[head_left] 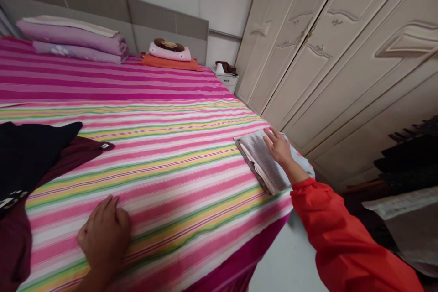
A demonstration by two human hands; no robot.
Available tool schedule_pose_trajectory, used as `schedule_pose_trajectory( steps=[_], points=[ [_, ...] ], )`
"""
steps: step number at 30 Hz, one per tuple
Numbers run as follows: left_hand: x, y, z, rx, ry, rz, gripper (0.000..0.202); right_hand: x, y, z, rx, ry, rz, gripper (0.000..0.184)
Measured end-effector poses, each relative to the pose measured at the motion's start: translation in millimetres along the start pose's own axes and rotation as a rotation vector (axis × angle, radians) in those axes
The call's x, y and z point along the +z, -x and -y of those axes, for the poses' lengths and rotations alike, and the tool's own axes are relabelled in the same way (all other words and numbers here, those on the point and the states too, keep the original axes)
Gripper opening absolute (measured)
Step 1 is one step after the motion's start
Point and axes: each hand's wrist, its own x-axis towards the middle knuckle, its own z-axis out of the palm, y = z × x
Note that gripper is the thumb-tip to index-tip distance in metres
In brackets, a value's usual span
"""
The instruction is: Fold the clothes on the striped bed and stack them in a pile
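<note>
My right hand point(278, 145), in a red sleeve, lies with its fingers spread on top of a folded grey garment point(262, 157) at the bed's right edge. A light-blue patterned cloth point(303, 162) shows just beyond that garment. My left hand point(106, 232) rests on the striped sheet with its fingers curled in and nothing visible in them. Left of it, a black garment point(30, 155) lies over a maroon garment point(75, 155) that has a small white label.
Folded purple quilts point(75, 39) lie by the headboard point(92, 2), near a pink pillow point(171, 54) on an orange cloth point(171, 62). A tall wardrobe point(290, 45) stands along the right, with a small nightstand point(227, 80) at the corner. Dark clothes point(407, 155) hang at far right.
</note>
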Motion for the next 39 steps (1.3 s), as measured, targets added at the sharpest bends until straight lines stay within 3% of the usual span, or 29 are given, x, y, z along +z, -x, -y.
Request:
schedule_pose_trajectory(
  steps=[5,11,13,15,19,22,25,28,31,34,37,39],
  points=[
    [5.0,-1,4,-0.005,0.018,0.020,0.041,46,42,1,-0.003,0.061,0.115,0.054],
    [12.8,6,10,-0.025,0.068,-0.020,0.039,55,48,14,0.044,-0.076,0.120,0.060],
    [16.9,8,13,-0.028,0.104,-0.045,0.038,62,66,39,0.034,-0.137,0.011,0.061],
    [20.4,10,15,-0.031,0.152,-0.069,0.038,76,103,79,-0.098,-0.243,-0.058,0.057],
    [25.5,17,18,-0.032,0.265,-0.089,0.038,104,199,168,-0.411,-0.483,-0.011,0.052],
    [22.6,22,28,0.016,0.389,-0.037,0.035,110,246,206,-0.579,-0.546,0.005,0.049],
    [2.6,19,55,0.069,0.478,0.020,0.029,110,257,211,-0.659,-0.589,-0.009,0.042],
    [-36.5,5,101,0.014,0.434,-0.111,0.033,111,251,206,-0.667,-0.613,-0.066,0.037],
    [-78.2,-10,151,-0.219,0.217,-0.300,0.041,113,247,205,-0.684,-0.605,-0.165,0.035],
    [-108.2,-19,188,-0.458,0.079,-0.216,0.040,114,249,209,-0.698,-0.587,-0.236,0.034],
    [-127.9,-25,200,-0.507,0.111,-0.115,0.024,114,250,212,-0.693,-0.587,-0.248,0.033],
    [-137.2,-31,192,-0.480,0.159,-0.109,0.025,113,250,212,-0.679,-0.607,-0.231,0.034]
  ],
)
